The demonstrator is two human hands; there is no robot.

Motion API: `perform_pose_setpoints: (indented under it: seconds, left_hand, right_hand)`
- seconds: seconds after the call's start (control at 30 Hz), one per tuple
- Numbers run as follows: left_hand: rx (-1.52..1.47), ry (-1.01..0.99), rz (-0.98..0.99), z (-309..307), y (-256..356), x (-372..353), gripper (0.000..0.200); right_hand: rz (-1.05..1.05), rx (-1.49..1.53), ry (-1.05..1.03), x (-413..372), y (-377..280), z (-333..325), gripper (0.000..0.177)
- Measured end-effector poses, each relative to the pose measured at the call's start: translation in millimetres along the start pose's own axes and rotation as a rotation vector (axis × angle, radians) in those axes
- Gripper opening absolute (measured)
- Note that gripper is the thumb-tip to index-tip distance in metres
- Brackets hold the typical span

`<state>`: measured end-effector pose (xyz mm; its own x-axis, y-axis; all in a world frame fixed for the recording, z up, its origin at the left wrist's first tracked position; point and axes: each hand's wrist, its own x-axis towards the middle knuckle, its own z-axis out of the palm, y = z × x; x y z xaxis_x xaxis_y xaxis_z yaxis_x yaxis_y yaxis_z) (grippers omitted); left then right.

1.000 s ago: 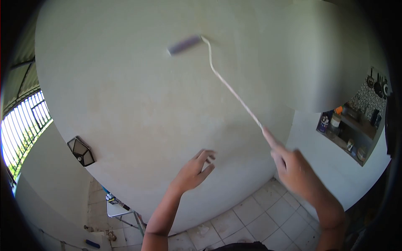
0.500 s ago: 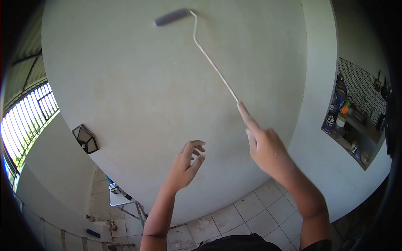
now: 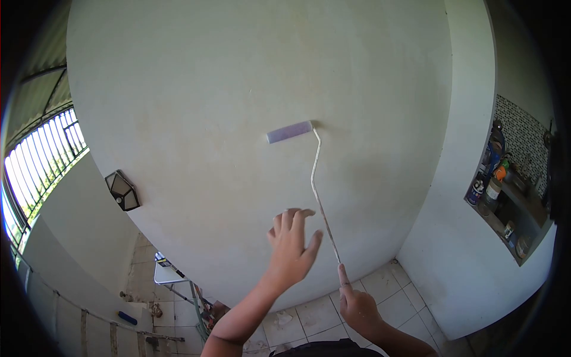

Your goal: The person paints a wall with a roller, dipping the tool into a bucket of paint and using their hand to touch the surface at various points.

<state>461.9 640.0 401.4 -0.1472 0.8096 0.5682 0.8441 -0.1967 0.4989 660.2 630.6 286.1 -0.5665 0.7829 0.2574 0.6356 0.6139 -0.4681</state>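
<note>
A paint roller with a purple-grey sleeve [image 3: 289,132] rests against the pale wall [image 3: 208,119], a little above the middle of the view. Its long, bent, paint-marked rod [image 3: 322,208] runs down to my right hand [image 3: 360,309], which is wrapped round the lower end with the index finger stretched along it. The handle itself is hidden by my fingers. My left hand [image 3: 291,244] is raised to the left of the rod, fingers spread and curved, holding nothing.
A wall lamp [image 3: 123,190] is at the left wall edge. Below it stands a folding stepladder [image 3: 172,276] with items on top. Barred window [image 3: 44,154] at left; niche [image 3: 511,229] with bottles and jars at right. Tiled floor [image 3: 318,315] lies below.
The roller has come down the wall and my right hand has dropped with it. My left hand has shifted right, closer to the rod, and its fingers have spread.
</note>
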Motion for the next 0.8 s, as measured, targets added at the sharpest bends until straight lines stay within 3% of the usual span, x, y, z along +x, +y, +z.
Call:
perform_pose_setpoints:
  seconds: [0.13,0.2,0.33,0.5,0.63,0.8]
  left_hand:
    - [0.233,0.273,-0.012,81.2,6.7,41.8,0.052]
    - [0.359,0.347,0.06,91.4,-2.1,84.5,0.055]
    - [0.527,0.618,0.186,51.8,8.4,180.5,0.053]
    - [0.546,0.664,0.227,10.5,23.7,218.7,0.051]
    - [0.514,0.539,0.152,66.8,-9.8,165.5,0.048]
    - [0.457,0.288,-0.037,167.8,-55.9,43.4,0.057]
  right_hand:
    - [-0.032,0.044,0.076,20.0,-6.2,6.8,0.074]
    - [-0.042,0.027,0.143,46.7,-6.7,6.3,0.074]
    - [-0.159,0.029,0.328,132.8,-19.0,-35.6,0.076]
    - [-0.183,0.058,0.314,164.1,-40.2,-63.1,0.079]
    - [-0.111,0.013,0.169,133.1,-4.2,-9.1,0.083]
    - [0.081,0.129,-0.287,44.4,50.6,73.6,0.092]
